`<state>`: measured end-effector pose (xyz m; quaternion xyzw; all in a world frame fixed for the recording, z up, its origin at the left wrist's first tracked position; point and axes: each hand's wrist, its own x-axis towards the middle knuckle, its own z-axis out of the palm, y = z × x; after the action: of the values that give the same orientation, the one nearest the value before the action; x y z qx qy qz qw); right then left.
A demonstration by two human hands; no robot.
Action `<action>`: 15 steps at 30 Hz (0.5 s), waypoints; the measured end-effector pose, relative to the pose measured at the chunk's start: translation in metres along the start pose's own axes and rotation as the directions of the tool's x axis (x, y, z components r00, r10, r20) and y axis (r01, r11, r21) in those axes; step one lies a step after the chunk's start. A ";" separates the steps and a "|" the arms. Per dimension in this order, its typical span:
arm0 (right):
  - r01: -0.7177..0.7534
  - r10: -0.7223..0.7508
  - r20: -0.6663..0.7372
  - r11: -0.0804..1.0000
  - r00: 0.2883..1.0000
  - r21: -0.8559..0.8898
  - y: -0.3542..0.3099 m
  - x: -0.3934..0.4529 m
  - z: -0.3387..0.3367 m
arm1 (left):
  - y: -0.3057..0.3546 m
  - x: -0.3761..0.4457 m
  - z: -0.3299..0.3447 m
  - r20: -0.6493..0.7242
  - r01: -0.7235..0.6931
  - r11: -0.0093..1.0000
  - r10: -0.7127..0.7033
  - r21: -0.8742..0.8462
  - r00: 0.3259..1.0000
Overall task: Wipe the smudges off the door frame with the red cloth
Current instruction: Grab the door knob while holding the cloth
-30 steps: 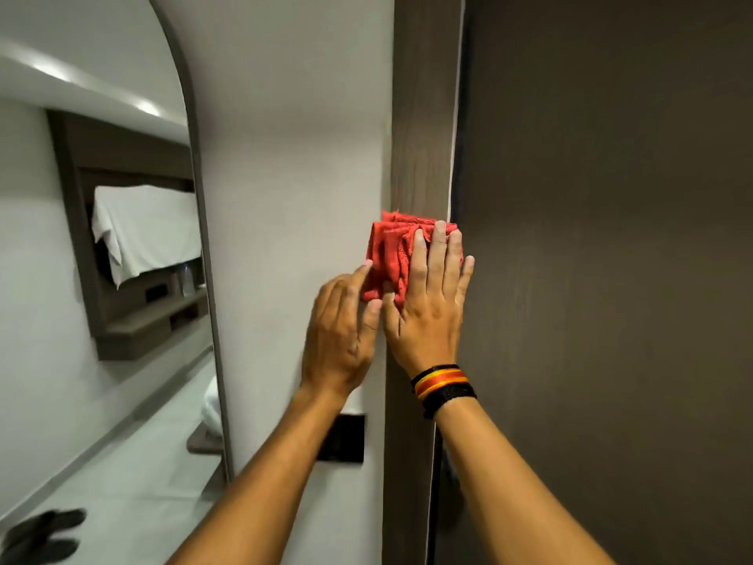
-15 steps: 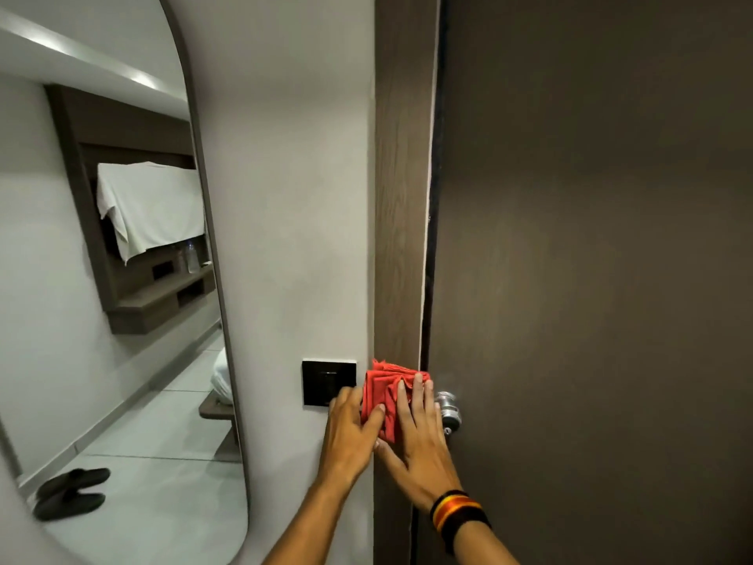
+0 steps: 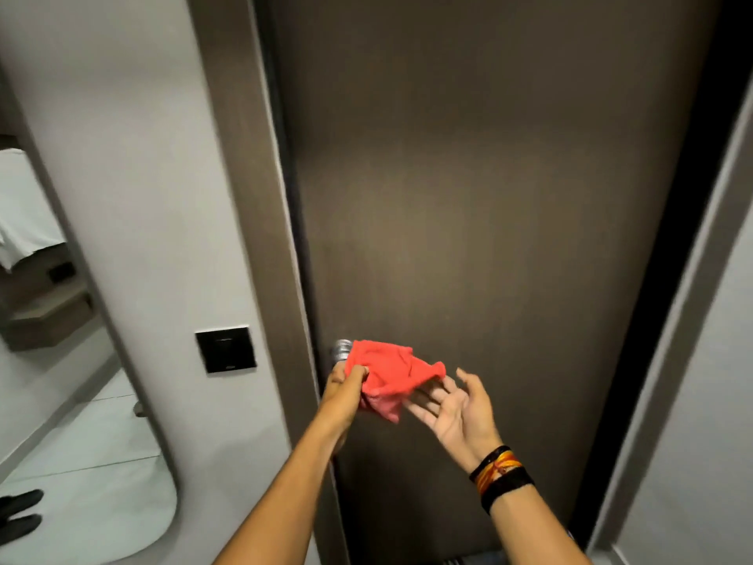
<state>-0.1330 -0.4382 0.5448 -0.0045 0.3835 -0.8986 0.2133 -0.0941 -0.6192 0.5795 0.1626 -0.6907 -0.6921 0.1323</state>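
Observation:
The red cloth [image 3: 391, 373] hangs loosely unfolded in the air in front of the dark door [image 3: 489, 197], off the brown door frame [image 3: 252, 197]. My left hand [image 3: 346, 385] pinches the cloth's left corner, just below the metal door knob [image 3: 341, 349]. My right hand [image 3: 456, 405] is palm up with fingers spread, right of the cloth and under its right end; whether it touches the cloth is unclear. A striped band and a black band sit on my right wrist.
A black wall switch [image 3: 225, 349] sits left of the frame on the white wall. A tall rounded mirror [image 3: 61, 360] leans at the far left, reflecting a shelf, a white towel and black slippers. The frame's right post [image 3: 668, 320] runs down the right.
Both hands came off the frame's left post and moved right, in front of the door. The folded cloth has opened out; my right hand let go of it and turned palm up.

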 end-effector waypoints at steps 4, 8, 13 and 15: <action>0.069 -0.119 -0.163 0.957 0.979 -0.283 -0.026 -0.036 -0.074 | -0.036 -0.015 0.087 0.142 0.226 0.974 -0.220 -0.027 0.965; 0.017 -0.206 -0.376 0.893 0.903 -0.449 -0.045 -0.068 -0.149 | -0.086 -0.045 0.177 0.283 0.405 0.914 -0.390 0.004 0.876; -0.235 -0.027 -0.598 0.905 0.801 -0.355 -0.061 -0.121 -0.277 | -0.174 -0.098 0.291 0.444 0.568 0.812 -0.562 0.134 0.698; -0.264 -0.033 -0.675 0.906 0.737 -0.332 -0.060 -0.145 -0.336 | -0.213 -0.123 0.332 0.494 0.565 0.792 -0.596 0.232 0.633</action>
<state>-0.0815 -0.1145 0.3720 0.2967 0.6114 -0.7248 0.1132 -0.1082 -0.2637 0.3697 0.1765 -0.6283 -0.6945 -0.3030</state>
